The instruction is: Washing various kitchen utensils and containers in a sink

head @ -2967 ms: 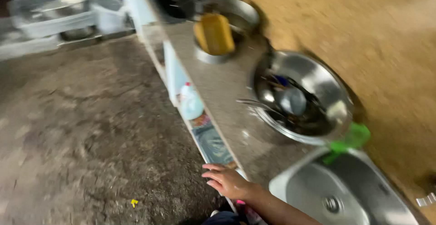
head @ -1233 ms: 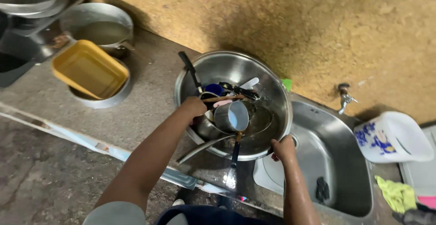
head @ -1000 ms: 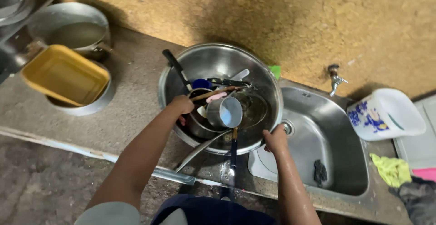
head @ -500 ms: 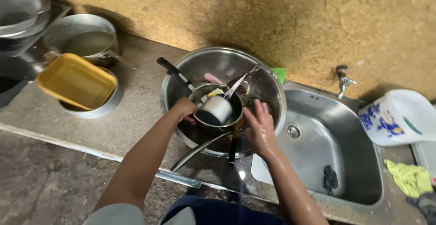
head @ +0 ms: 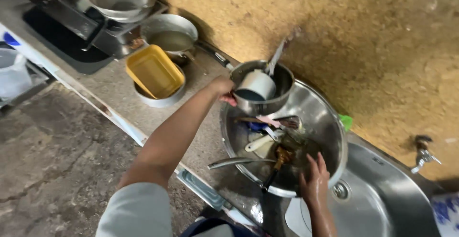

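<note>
Steel saucepan (head: 267,93) in the left hand's (head: 224,89) clamped grip; right hand (head: 314,182), fingers spread, among utensils in the basin (head: 325,122).

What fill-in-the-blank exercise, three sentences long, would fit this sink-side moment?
1. The left hand lifts a small steel saucepan that holds a metal ____ lying on its side.
2. The right hand reaches into the large steel ____ full of utensils, left of the sink.
3. On the counter, the rectangular tray resting on a round pan is ____ in colour.

Missing words: cup; basin; yellow
</note>
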